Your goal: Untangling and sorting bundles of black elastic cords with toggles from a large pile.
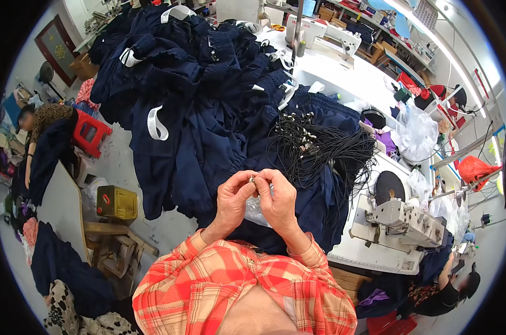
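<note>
Between the fingertips of my left hand (pixel 232 197) and my right hand (pixel 278 199) is a small shiny metal fitting (pixel 251 179). Both hands pinch it in front of my chest; its exact kind is too small to tell. Below them shows a clear plastic bag (pixel 256 212), partly hidden by my right hand. Ahead lies a heap of navy fabric garments (pixel 211 113) with gathered waistbands. A tangled bundle of thin black elastic-looking cords (pixel 336 146) rests on the garments' right side, many with small pale metallic ends (pixel 306 136).
An industrial sewing machine (pixel 408 222) stands at right, another (pixel 326 35) on the far white table (pixel 320 71). At left are a yellow metal can (pixel 117 202), a wooden stool (pixel 116 255) and a red plastic stool (pixel 90 133). One person (pixel 51 117) bends at left; another (pixel 437 293) sits lower right.
</note>
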